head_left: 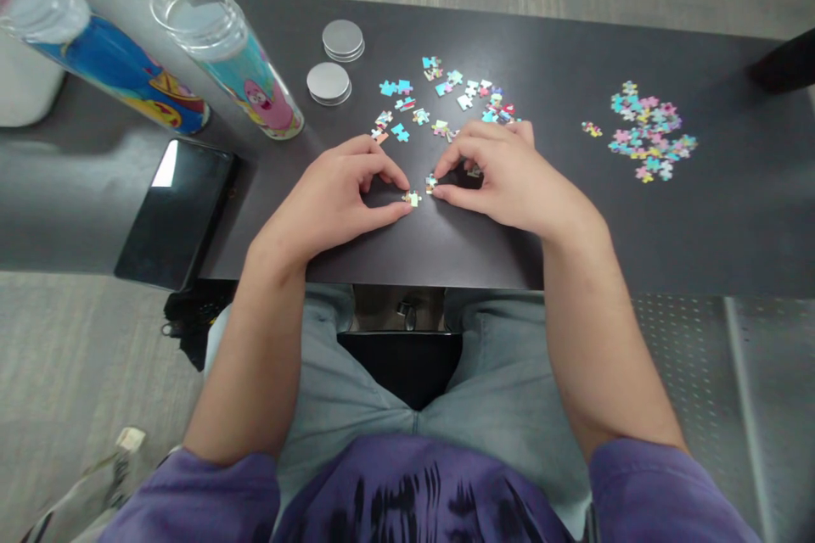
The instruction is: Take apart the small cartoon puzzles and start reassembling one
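My left hand [350, 191] pinches a small jigsaw puzzle piece [413, 198] between thumb and forefinger, low over the dark table. Facing it, my right hand [503, 170] has thumb and forefinger on another puzzle piece [431, 183]. A narrow gap separates the two pieces. Just beyond both hands lie several loose puzzle pieces [401, 132] in blue, white and red. Part of that group is hidden under my right hand. Off to the right is a denser pile of pastel pieces [649, 136], with a small yellow and pink piece [592, 129] beside it.
Two clear-topped printed tubes [273, 97] [171, 102] stand at the left on the dark table [732, 229]. A black phone [178, 212] rests near the front edge. Round silver lids [328, 81] sit in two stacks behind my left hand. Something dark and cylindrical [783, 64] is at the far right.
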Demonstrator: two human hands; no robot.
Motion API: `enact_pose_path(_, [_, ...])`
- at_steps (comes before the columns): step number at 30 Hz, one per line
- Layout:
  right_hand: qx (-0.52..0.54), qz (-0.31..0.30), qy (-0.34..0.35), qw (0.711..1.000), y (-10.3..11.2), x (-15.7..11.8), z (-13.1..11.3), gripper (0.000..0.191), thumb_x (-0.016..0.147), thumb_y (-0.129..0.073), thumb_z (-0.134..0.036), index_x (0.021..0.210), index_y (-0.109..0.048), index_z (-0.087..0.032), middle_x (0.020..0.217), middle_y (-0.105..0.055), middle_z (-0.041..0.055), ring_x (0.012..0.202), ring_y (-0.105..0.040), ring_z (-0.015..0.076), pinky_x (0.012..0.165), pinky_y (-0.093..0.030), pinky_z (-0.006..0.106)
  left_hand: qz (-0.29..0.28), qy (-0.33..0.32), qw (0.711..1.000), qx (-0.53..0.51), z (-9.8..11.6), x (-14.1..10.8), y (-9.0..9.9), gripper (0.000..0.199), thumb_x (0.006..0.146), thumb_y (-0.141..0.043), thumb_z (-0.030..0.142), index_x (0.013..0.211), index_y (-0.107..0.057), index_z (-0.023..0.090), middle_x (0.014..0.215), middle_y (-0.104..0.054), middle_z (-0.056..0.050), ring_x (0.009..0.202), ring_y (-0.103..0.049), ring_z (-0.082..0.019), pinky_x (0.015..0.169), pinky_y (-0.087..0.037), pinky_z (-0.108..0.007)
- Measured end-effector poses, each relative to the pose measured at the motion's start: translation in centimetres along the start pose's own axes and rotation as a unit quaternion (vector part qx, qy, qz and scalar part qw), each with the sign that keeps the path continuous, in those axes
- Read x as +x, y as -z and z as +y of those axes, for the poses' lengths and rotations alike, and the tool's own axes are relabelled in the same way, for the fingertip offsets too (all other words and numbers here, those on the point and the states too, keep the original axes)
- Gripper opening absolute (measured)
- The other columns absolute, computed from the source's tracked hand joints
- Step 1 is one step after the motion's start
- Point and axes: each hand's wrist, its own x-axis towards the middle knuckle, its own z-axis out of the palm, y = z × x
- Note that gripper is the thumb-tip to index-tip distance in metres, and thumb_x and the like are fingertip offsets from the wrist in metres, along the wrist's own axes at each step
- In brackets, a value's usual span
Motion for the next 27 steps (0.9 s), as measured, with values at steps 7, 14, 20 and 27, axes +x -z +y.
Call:
enact_pose_path(7, [0.030, 0.016, 0.008, 0.999, -0.1, -0.1, 0.0, 0.011, 0.102, -0.094, -0.023, 0.112, -0.089, -0.027, 0.121, -0.086, 0.0099, 0.114, -0.081, 0.0375, 0.125, -0.047, 0.067, -0.003, 0.008, 1.000, -0.009, 0.4, 0.3, -0.3, 0.021, 0.104, -0.103, 0.053, 0.109, -0.100, 0.032, 0.107, -0.082, -0.005, 0.091, -0.074, -0.024, 0.091, -0.063, -0.042])
enact_pose_path(14, [0.026, 0.023, 0.008, 0.999, -0.3, 0.3, -0.5, 0.005, 0.116, -0.083, -0.028, 0.116, -0.088, -0.029, 0.130, -0.089, 0.0099, 0.113, -0.081, 0.0365, 0.129, -0.045, 0.071, 0.008, 0.004, 1.000, -0.004, 1.0, 0.7, -1.4, 0.017, 0.097, -0.108, 0.039, 0.108, -0.098, 0.030, 0.102, -0.082, -0.002, 0.093, -0.074, -0.025, 0.092, -0.061, -0.041])
enact_pose_path(20, [0.004, 0.032, -0.010, 0.999, 0.7, -0.3, -0.6, 0.004, 0.116, -0.083, -0.029, 0.113, -0.086, -0.028, 0.128, -0.090, 0.0124, 0.114, -0.081, 0.0388, 0.127, -0.046, 0.071, 0.060, 0.019, 0.998, 0.018, 0.8, 1.1, -2.1, 0.017, 0.112, -0.088, 0.029, 0.127, -0.096, 0.031, 0.123, -0.085, -0.006, 0.094, -0.075, -0.025, 0.094, -0.062, -0.044])
enact_pose_path(27, [0.011, -0.020, 0.009, 1.000, -0.1, -0.6, -1.1, 0.006, 0.113, -0.092, -0.040, 0.116, -0.090, -0.035, 0.120, -0.089, 0.0078, 0.119, -0.082, 0.0422, 0.121, -0.048, 0.067, 0.045, 0.039, 0.996, 0.060, 1.4, 1.4, -2.5, 0.017, 0.109, -0.091, 0.030, 0.125, -0.097, 0.033, 0.133, -0.084, -0.007, 0.121, -0.082, -0.034, 0.103, -0.065, -0.045])
